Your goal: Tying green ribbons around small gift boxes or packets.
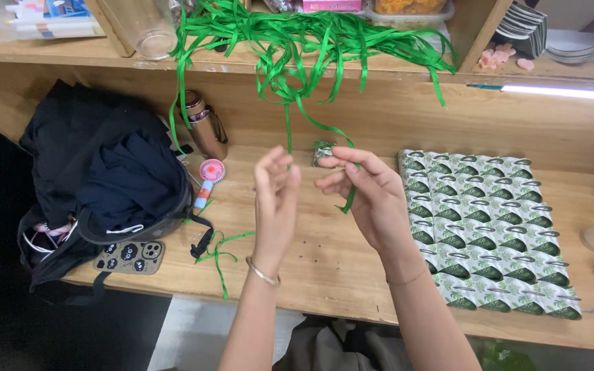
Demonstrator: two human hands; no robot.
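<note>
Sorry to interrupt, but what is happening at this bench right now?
A person is working a green ribbon with both hands above a wooden bench. The right hand pinches a small wrapped packet with the ribbon around it; the left hand is raised beside it. Rows of similar green packets lie to the right.

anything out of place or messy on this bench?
Mostly tidy: the green-and-white packets lie in neat rows. The odd bits: a tangle of green ribbon spills off the shelf over the table, and a loose ribbon scrap hangs off the front edge beside the phone.
</note>
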